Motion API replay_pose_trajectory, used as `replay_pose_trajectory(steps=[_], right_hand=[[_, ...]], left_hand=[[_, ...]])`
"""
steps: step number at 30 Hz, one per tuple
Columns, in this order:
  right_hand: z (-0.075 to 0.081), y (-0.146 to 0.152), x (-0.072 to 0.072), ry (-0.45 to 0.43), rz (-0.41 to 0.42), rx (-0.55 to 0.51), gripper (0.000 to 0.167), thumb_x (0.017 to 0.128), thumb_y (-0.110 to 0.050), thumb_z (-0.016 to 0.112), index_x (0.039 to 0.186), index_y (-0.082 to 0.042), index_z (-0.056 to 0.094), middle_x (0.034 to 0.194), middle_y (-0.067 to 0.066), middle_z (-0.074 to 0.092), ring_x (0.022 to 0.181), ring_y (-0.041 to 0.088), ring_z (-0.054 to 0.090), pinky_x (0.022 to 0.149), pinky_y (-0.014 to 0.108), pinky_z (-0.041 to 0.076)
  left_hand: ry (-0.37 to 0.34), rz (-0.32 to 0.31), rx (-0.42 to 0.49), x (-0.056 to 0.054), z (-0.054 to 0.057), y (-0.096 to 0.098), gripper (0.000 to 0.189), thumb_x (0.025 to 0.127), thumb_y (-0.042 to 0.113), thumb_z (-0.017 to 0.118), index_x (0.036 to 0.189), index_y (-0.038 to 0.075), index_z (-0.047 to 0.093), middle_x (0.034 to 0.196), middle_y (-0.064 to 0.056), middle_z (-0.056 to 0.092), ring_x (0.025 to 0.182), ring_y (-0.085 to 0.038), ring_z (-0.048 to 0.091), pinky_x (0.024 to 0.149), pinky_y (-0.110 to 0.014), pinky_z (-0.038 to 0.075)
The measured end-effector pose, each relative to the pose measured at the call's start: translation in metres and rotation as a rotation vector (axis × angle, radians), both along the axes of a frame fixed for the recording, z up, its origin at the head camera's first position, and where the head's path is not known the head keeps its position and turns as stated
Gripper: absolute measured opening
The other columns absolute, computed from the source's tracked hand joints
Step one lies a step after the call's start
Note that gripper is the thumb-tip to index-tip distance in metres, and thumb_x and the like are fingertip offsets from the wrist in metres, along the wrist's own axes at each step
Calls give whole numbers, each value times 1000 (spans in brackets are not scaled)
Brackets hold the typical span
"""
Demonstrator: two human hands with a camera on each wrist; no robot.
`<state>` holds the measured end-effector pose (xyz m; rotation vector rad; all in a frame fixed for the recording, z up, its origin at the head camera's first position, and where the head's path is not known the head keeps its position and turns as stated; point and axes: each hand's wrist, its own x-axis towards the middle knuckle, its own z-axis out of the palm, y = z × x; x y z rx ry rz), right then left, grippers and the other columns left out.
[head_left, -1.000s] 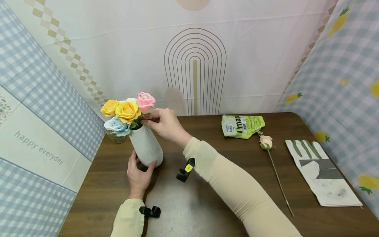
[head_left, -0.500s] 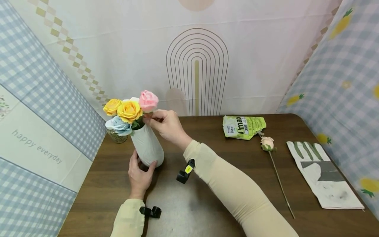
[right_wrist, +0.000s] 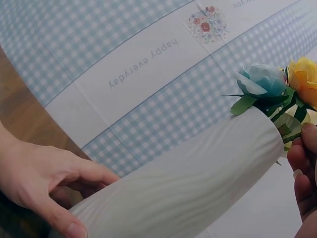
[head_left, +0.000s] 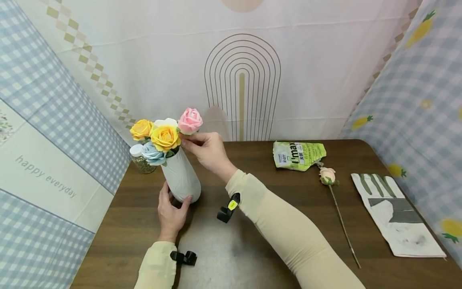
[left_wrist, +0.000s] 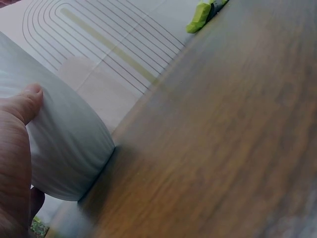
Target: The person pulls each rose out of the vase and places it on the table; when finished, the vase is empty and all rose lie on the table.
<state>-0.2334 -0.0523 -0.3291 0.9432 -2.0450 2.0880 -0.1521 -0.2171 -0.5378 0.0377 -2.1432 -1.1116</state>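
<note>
By the left edge of the desk [head_left: 252,257], toward the back, stands a jar [head_left: 143,164]. In front and overlapping it from above are two yellow roses [head_left: 165,137], a blue rose [head_left: 153,153] and a white rose [head_left: 166,122], all at the mouth of the vase [head_left: 182,176]. The left hand [head_left: 171,214] curls thumb and fingers round the vase low down, near the desk's left edge. Next comes the pink rose [head_left: 190,121], its stem pinched below the bloom by the right hand [head_left: 209,152]. A bag [head_left: 298,155] lies near the back edge, a cream rose [head_left: 327,176] beside it, and a glove [head_left: 400,216] along the right edge.
</note>
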Motion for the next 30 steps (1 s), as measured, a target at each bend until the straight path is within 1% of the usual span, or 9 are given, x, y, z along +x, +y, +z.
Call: replay_pose_trajectory(steps=[5,10,13,17,20,22,25,28,30], right_hand=[[-14,-4,-11,30,1,0,20,86,-4,69,105,3,73,95,13,73,76,15,69,69,30,56],[-14,-6,-12,88,18,-11,17,88,-7,69,101,3,74,87,13,72,62,20,65,62,32,56],[-12,-5,-11,91,20,-29,18,89,-6,67,102,4,73,86,15,72,60,21,65,61,34,56],[-9,-2,-12,62,21,-83,21,88,-5,68,106,4,71,93,16,72,65,24,65,63,41,56],[-7,3,-13,46,14,-113,22,87,-5,69,107,4,72,95,14,72,66,25,63,63,41,55],[-4,7,-11,65,-2,-113,20,87,-3,69,104,5,72,89,14,71,64,24,60,61,35,54],[4,15,-5,131,-25,-97,14,86,1,68,98,7,71,79,16,68,60,22,55,55,28,47],[15,24,1,185,-33,-89,8,86,4,67,92,9,68,73,18,62,59,19,52,54,26,43],[18,30,0,201,-29,-100,6,86,5,67,91,9,68,75,19,63,60,17,51,55,26,44]], left_hand=[[6,5,-4,-1,0,0,88,74,22,83,148,10,36,136,-15,48,112,-32,56,84,-48,50],[9,5,3,-1,0,-1,88,74,22,83,148,11,37,136,-15,48,115,-31,54,84,-48,50],[4,1,4,-2,1,-1,88,74,22,83,148,10,36,136,-16,48,116,-30,54,85,-47,50],[-1,1,8,-1,2,-1,88,74,22,83,147,9,37,137,-16,48,118,-29,53,86,-47,50],[-2,-1,12,-1,4,-1,89,73,22,84,147,9,37,137,-15,48,118,-28,52,87,-47,49],[-1,-2,6,-1,4,-1,89,73,22,84,147,9,37,136,-15,48,117,-29,53,86,-47,49],[7,-1,-8,-1,4,-1,89,72,22,84,147,8,37,135,-16,49,114,-31,55,83,-49,50],[15,-2,-12,-1,3,-1,89,72,21,84,147,7,37,135,-17,49,113,-32,55,81,-49,50],[14,-4,-8,-1,2,0,89,73,21,84,147,7,37,135,-17,48,113,-31,55,82,-49,50]])
